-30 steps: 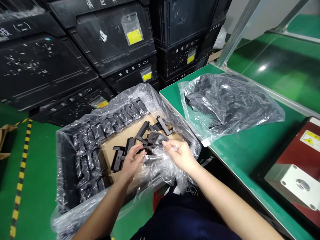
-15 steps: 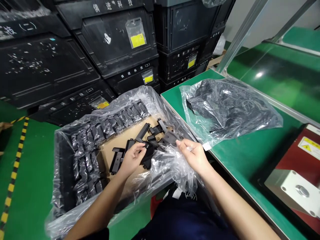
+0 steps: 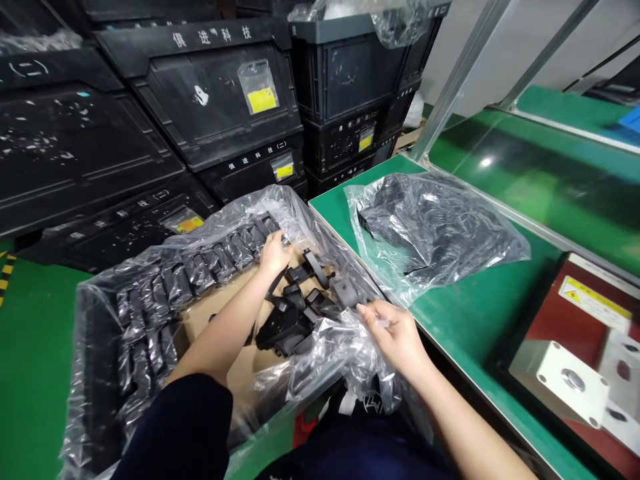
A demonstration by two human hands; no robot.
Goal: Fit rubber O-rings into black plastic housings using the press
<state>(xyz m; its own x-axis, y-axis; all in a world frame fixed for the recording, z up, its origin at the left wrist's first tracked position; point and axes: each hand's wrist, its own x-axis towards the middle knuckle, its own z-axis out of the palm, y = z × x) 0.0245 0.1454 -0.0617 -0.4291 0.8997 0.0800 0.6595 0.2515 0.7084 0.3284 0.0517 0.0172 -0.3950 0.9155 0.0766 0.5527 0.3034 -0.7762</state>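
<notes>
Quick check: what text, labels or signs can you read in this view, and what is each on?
"俱进科技": upper black crate.
"俱进科技(二)": lower black crate.
"(二)": far-left crate.
Yellow slips in crate pouches: too blurred to read.
Warning sticker on the red machine: too blurred.
Plastic liner pinched by the right hand: no text.

Beyond the left hand (image 3: 274,252), black plastic crates (image 3: 215,127) stand stacked like a wall, with white characters and yellow labels (image 3: 262,100) in clear sleeves on their fronts. Left of and below that hand lies a green floor (image 3: 35,347) with a yellow-and-black stripe (image 3: 5,280) at its edge. To the right of the right hand (image 3: 395,333) runs the green desk (image 3: 465,313), and past it a slanted metal post (image 3: 450,87), a pale wall (image 3: 505,40) and a lamp's glint (image 3: 484,162) on a glossy green surface (image 3: 550,187).
</notes>
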